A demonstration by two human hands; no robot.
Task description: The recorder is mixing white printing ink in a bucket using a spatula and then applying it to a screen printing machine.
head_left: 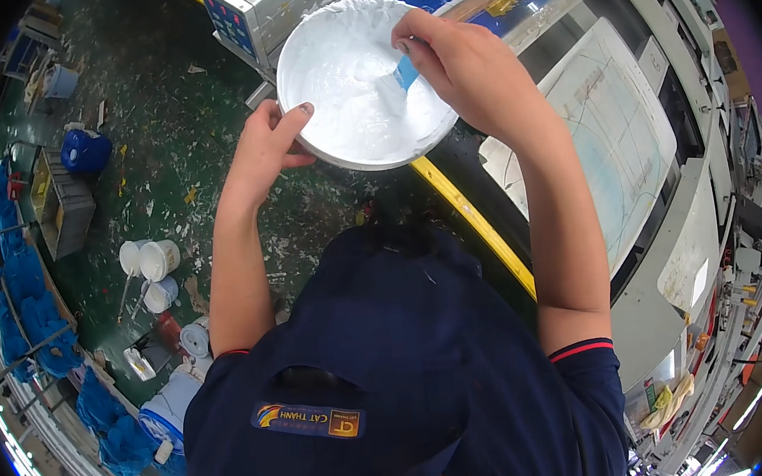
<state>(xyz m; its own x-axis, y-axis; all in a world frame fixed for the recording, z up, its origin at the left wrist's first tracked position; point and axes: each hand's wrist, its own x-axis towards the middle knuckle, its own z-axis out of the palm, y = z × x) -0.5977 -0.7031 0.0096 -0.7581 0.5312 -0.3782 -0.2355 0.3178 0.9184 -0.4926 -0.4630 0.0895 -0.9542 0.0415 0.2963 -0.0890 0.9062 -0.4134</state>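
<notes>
Gripping a blue tool (pixel 405 72) — right hand (pixel 471 62); lettered shirt badge (pixel 309 420).

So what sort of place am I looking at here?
Likely a printing or paint workshop: the green floor is spattered, a pale machine with a button panel stands nearby, and the left hand holds a bucket of white paste.

I have my left hand (pixel 270 148) gripping, thumb extended, and my right hand (pixel 465 65) pinching, both bare forearms (pixel 565 220) reaching forward.
</notes>
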